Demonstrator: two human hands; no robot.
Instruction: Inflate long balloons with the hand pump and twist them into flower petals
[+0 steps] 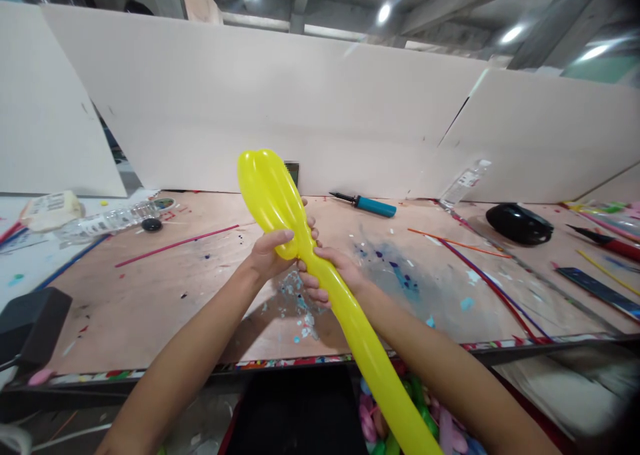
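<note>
A long yellow modelling balloon [363,322] is held up above the table's front half. Its far end is folded into a bunch of loops, and the remaining length runs down past the table edge toward my body. My left hand [273,252] grips the base of the loops, thumb on top and some fingers hidden behind the balloon. Just below that, my right hand [335,275] wraps around the straight part. The two hands are close together at the pinched joint.
On the table [165,308] lie a teal hand pump [370,205], uninflated balloons, a clear bottle [465,183], a black glossy object [519,223] and a phone-like slab [597,292]. A dark box [35,325] stands at left. White panels [300,95] rise behind. Colourful balloons [373,415] lie below the edge.
</note>
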